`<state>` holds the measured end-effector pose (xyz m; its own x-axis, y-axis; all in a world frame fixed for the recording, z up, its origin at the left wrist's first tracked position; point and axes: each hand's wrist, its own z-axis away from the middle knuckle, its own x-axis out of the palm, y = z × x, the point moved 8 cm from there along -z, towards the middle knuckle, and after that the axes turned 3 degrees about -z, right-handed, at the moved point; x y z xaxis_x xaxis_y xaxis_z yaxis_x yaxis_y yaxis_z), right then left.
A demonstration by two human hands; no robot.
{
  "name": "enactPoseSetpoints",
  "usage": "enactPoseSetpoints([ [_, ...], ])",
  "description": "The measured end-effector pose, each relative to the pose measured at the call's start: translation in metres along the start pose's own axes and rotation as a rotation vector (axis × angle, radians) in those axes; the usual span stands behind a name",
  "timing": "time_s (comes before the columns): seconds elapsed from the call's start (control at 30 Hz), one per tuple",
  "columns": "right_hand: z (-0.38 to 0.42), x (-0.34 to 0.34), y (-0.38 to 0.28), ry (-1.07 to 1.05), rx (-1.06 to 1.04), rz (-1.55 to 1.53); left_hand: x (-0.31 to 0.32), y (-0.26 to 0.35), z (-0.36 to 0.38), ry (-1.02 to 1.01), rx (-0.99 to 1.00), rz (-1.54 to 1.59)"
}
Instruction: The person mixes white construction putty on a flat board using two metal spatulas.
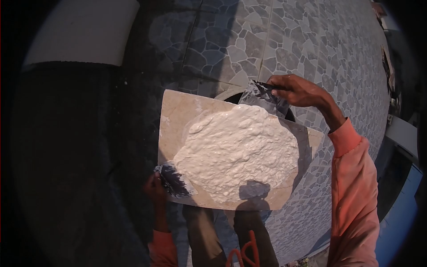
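A wide heap of wet, off-white putty [240, 151] covers most of a beige tile [175, 113]. My right hand [296, 90] is closed on a putty-smeared scraper [262, 95] at the tile's far edge, just above a bucket partly hidden by the tile. In shadow at the near left corner, my left hand [156, 189] grips a second scraper [177, 180]. Its dark, smeared blade lies over the tile beside the heap. The shadow of a head falls on the near part of the putty.
The bucket's rim [224, 94] shows behind the tile. Stone-patterned floor [293, 49] spreads around, partly shaded. A pale block-like surface [84, 31] is at the upper left. My legs [202, 236] are below the tile, near an orange looped object [243, 253]. Something blue [402, 218] stands at right.
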<state>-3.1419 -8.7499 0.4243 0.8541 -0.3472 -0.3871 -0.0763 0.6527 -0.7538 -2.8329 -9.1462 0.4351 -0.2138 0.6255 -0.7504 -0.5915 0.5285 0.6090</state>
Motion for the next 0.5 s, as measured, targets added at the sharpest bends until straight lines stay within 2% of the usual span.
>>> enactPoseSetpoints([
  [0.27, 0.016, -0.004, -0.034, 0.138, -0.132, 0.075, -0.003, 0.012, 0.004, 0.003, -0.051, -0.007],
  [0.37, 0.025, 0.001, -0.041, 0.175, -0.048, 0.172, -0.002, 0.003, 0.004, 0.016, -0.055, -0.001],
  [0.5, 0.043, 0.012, -0.053, 0.264, -0.059, 0.258, -0.004, 0.008, 0.007, 0.055, -0.037, 0.010],
])
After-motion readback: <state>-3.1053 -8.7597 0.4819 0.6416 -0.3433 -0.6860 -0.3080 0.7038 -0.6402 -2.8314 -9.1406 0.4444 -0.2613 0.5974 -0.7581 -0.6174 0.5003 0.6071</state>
